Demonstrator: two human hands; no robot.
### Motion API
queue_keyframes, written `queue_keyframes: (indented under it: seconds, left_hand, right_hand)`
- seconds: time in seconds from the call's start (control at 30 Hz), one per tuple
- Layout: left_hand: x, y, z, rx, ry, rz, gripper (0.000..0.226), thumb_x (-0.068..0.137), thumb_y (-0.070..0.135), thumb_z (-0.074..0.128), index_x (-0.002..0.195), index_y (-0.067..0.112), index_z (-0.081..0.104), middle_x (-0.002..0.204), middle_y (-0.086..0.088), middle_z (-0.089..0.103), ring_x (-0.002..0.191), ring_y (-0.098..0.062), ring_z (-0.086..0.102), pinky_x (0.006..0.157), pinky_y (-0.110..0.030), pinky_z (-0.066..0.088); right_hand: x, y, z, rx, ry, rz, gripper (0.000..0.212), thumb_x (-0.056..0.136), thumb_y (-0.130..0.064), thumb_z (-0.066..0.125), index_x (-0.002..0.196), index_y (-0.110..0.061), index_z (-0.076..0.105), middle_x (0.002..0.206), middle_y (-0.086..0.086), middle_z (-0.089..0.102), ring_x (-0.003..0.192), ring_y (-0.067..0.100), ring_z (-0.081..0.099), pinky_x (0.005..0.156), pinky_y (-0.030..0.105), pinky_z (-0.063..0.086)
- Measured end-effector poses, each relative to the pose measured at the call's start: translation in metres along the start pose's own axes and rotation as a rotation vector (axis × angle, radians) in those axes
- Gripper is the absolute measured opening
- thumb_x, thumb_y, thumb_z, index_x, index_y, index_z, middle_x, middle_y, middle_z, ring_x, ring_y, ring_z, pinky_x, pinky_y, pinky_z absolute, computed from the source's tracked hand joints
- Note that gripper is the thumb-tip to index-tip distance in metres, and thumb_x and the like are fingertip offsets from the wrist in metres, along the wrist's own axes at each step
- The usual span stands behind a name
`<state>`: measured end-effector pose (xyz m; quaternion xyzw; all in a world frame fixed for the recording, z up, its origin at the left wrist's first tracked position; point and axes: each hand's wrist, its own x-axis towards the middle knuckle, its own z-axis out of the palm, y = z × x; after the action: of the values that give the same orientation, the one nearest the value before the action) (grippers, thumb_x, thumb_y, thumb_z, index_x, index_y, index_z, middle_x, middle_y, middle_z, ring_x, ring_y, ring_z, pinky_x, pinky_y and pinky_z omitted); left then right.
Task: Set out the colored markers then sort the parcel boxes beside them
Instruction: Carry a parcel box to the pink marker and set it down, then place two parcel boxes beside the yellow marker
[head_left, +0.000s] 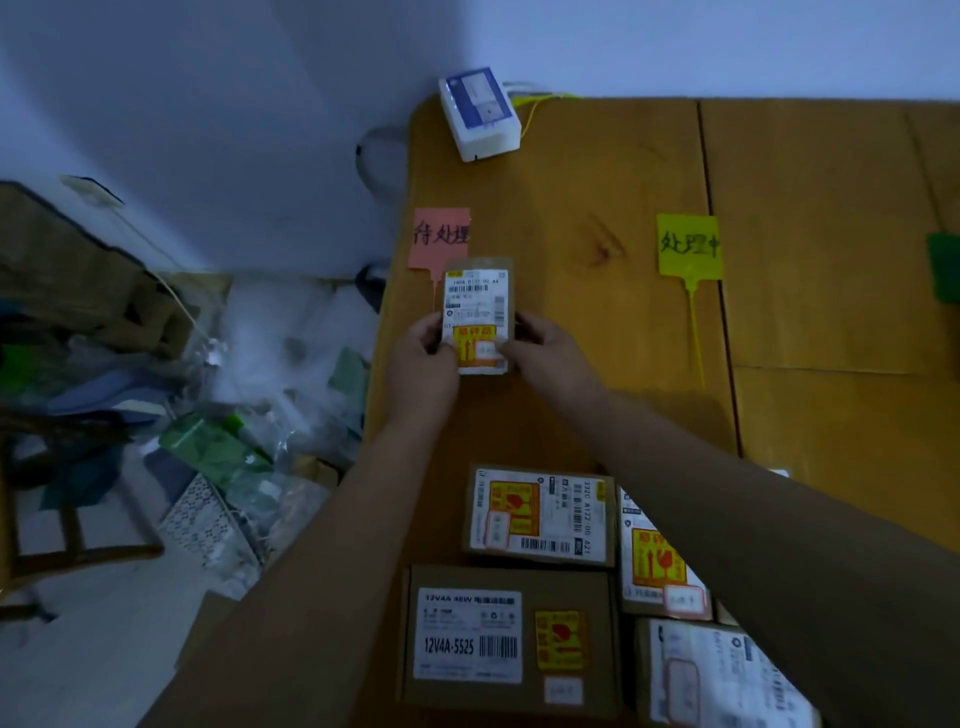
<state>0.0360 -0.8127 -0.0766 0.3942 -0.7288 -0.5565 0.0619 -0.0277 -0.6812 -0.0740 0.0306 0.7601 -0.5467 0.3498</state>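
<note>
A small parcel box (477, 306) with a white shipping label and a yellow fragile sticker is held just below the pink marker (441, 236). My left hand (423, 358) grips its left edge and my right hand (545, 345) grips its right edge. A yellow marker (688, 244) with a long tail lies to the right, and a green marker (943, 267) shows at the right edge. Several more parcel boxes lie near me: one with a barcode label (540, 514), a large brown one (509, 639), one under my right arm (660, 566) and one at the bottom right (727, 675).
The wooden table (571, 208) has its left edge close to the pink marker. A white device (479, 111) with a yellow cable sits at the far left corner. Left of the table, the floor holds a heap of plastic bags (249, 415) and a wooden chair (62, 364).
</note>
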Motion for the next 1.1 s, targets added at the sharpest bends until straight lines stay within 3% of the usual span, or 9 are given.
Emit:
queue_keyframes:
  seconds: [0.07, 0.17, 0.27, 0.4, 0.47, 0.53, 0.73, 0.9, 1.1]
  left_hand:
    - [-0.004, 0.001, 0.002, 0.039, 0.016, 0.016, 0.036, 0.102, 0.009, 0.057, 0.135, 0.021, 0.065, 0.113, 0.010, 0.070, 0.084, 0.015, 0.063, 0.065, -0.003, 0.045]
    - [-0.016, 0.009, 0.002, 0.114, 0.049, 0.050, 0.044, 0.102, 0.014, 0.056, 0.145, 0.019, 0.056, 0.132, 0.008, 0.066, 0.118, -0.009, 0.064, 0.084, -0.004, 0.042]
    - [-0.035, 0.020, -0.002, 0.252, 0.182, 0.159, 0.055, 0.097, 0.014, 0.054, 0.151, 0.022, 0.049, 0.147, -0.003, 0.057, 0.136, -0.017, 0.052, 0.099, -0.010, 0.030]
    - [-0.081, 0.030, 0.002, 0.150, 0.175, 0.315, 0.052, 0.092, 0.006, 0.054, 0.141, 0.023, 0.058, 0.140, 0.001, 0.059, 0.124, -0.006, 0.058, 0.102, -0.017, 0.047]
    - [-0.109, 0.029, 0.015, 0.071, 0.111, 0.240, 0.045, 0.094, 0.005, 0.055, 0.135, 0.023, 0.062, 0.132, 0.003, 0.066, 0.116, -0.003, 0.063, 0.094, -0.013, 0.050]
    - [-0.137, 0.022, 0.034, 0.092, 0.029, 0.149, 0.037, 0.097, 0.008, 0.059, 0.131, 0.021, 0.064, 0.125, 0.001, 0.070, 0.115, -0.011, 0.064, 0.101, -0.027, 0.052]
    - [-0.204, -0.001, 0.082, 0.646, -0.126, 0.073, 0.048, 0.100, 0.037, 0.058, 0.144, 0.019, 0.057, 0.146, -0.008, 0.051, 0.139, -0.029, 0.040, 0.112, -0.044, 0.037]
    - [-0.211, 0.005, 0.108, 1.056, -0.149, 0.222, 0.056, 0.096, 0.058, 0.048, 0.133, 0.018, 0.064, 0.155, -0.014, 0.039, 0.142, -0.038, 0.028, 0.113, -0.051, 0.029]
    - [-0.206, 0.009, 0.135, 1.128, -0.110, 0.227, 0.073, 0.093, 0.072, 0.042, 0.129, 0.013, 0.066, 0.150, -0.013, 0.047, 0.141, -0.037, 0.029, 0.113, -0.053, 0.025]
  right_hand:
    - [-0.003, -0.002, -0.002, 0.009, -0.013, 0.006, 0.054, 0.102, -0.019, 0.064, 0.154, -0.021, 0.049, 0.146, 0.003, 0.062, 0.125, 0.026, 0.064, 0.105, 0.047, 0.054]
    - [-0.018, -0.007, -0.018, 0.054, -0.013, 0.039, 0.062, 0.102, -0.026, 0.065, 0.159, -0.023, 0.041, 0.152, 0.001, 0.056, 0.131, 0.027, 0.059, 0.101, 0.043, 0.053]
    - [-0.040, -0.005, -0.050, 0.179, 0.089, 0.031, 0.056, 0.101, -0.019, 0.067, 0.153, -0.016, 0.048, 0.115, 0.003, 0.067, 0.106, 0.026, 0.065, 0.090, 0.043, 0.052]
    - [-0.078, 0.006, -0.105, 0.238, 0.138, 0.009, 0.046, 0.102, -0.018, 0.065, 0.147, -0.016, 0.055, 0.109, 0.013, 0.067, 0.098, 0.021, 0.063, 0.080, 0.036, 0.055]
    - [-0.097, 0.018, -0.133, 0.224, 0.170, -0.019, 0.045, 0.102, -0.019, 0.065, 0.146, -0.017, 0.056, 0.116, 0.014, 0.070, 0.096, 0.020, 0.064, 0.080, 0.034, 0.055]
    - [-0.115, 0.034, -0.157, 0.211, 0.231, -0.036, 0.042, 0.102, -0.018, 0.065, 0.143, -0.017, 0.060, 0.111, 0.010, 0.068, 0.094, 0.019, 0.063, 0.081, 0.035, 0.054]
    - [-0.160, 0.101, -0.210, -0.003, 0.363, -0.024, 0.046, 0.097, -0.021, 0.071, 0.141, -0.021, 0.061, 0.130, 0.007, 0.066, 0.123, 0.024, 0.062, 0.105, 0.044, 0.051]
    - [-0.181, 0.146, -0.227, -0.249, 0.242, 0.078, 0.070, 0.092, -0.043, 0.074, 0.154, -0.025, 0.046, 0.150, 0.005, 0.056, 0.141, 0.029, 0.048, 0.113, 0.049, 0.045]
    - [-0.188, 0.162, -0.224, -0.171, 0.158, 0.050, 0.045, 0.095, -0.042, 0.073, 0.134, -0.022, 0.064, 0.128, 0.003, 0.070, 0.109, 0.020, 0.067, 0.086, 0.037, 0.054]
